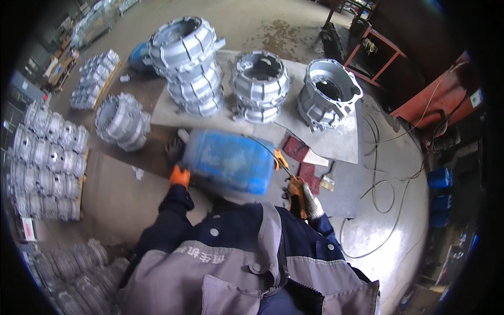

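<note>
As the person stood at the blue jug [231, 160], the orange-gloved left hand [180, 177] was at its near left corner, perhaps to steady it; I couldn't tell whether the fingers gripped it or merely touched. The gloved right hand [298, 197] was off the jug's near right corner, apparently curled, but how far it was closed, and on what, I couldn't make out. The jug lay on its side, presumably because its broad face sat firmer. To its right were dark red pads [310, 181] and a paintbrush [327, 181], likely kept there for easy reach. Beyond it, silvery metal housings [197, 86] stood with openings upward, probably for stability, on a grey sheet [341, 144]. Right of the jug, hoses [377, 137] trailed over a pale floor [383, 231]; to its left, castings [50, 163] sat in close rows
</note>
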`<action>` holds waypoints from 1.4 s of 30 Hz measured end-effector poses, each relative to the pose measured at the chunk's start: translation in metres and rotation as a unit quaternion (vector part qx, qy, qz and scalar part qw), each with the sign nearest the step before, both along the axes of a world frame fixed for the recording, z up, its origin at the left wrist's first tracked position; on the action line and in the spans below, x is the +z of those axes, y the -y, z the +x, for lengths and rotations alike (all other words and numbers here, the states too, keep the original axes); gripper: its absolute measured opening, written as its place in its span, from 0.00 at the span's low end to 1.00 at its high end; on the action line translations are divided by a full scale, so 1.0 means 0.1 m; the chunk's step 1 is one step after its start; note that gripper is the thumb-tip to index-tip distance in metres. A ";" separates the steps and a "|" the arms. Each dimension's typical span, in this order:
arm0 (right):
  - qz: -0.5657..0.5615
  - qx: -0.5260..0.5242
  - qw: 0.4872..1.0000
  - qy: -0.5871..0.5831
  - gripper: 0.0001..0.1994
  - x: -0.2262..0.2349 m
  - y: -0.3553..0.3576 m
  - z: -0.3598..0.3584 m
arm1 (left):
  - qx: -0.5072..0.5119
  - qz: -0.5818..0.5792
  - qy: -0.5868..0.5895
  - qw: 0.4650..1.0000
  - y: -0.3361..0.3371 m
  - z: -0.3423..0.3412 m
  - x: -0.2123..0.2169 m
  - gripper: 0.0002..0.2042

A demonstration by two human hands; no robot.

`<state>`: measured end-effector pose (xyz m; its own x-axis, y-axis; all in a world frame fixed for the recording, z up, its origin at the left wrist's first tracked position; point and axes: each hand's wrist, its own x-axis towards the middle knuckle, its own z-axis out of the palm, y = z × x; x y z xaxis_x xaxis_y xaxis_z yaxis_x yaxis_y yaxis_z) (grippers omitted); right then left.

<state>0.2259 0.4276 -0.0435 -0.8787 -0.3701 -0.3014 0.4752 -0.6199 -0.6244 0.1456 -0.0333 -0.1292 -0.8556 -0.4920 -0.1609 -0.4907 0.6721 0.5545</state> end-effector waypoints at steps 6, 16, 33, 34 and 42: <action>0.022 -0.056 0.992 0.110 0.30 -0.02 -0.36 0.33 | -0.062 -0.041 0.079 0.994 -0.58 -0.22 0.55 0.40; 0.036 -0.255 0.955 0.147 0.28 0.06 -0.71 0.92 | -0.293 -0.077 -0.111 0.946 -2.06 -2.15 0.79 0.43; 0.035 -0.450 0.849 0.275 0.30 0.59 -0.06 1.14 | -0.472 -0.292 0.071 0.829 -2.95 -4.04 0.66 0.28; 0.045 -0.444 0.850 0.280 0.31 0.59 -0.06 1.11 | -0.474 -0.297 0.064 0.827 -2.93 -4.02 0.67 0.25; -0.001 -0.382 0.884 0.270 0.28 0.49 -0.24 0.84 | -0.510 -0.221 0.034 0.830 -2.25 -3.16 0.57 0.15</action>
<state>0.3098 0.4517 0.0054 -0.6006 0.2671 -0.7536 0.1467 -0.8897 -0.4323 -0.1705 0.1922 -0.0725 -0.8596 0.4602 -0.2220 0.4396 0.8876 0.1376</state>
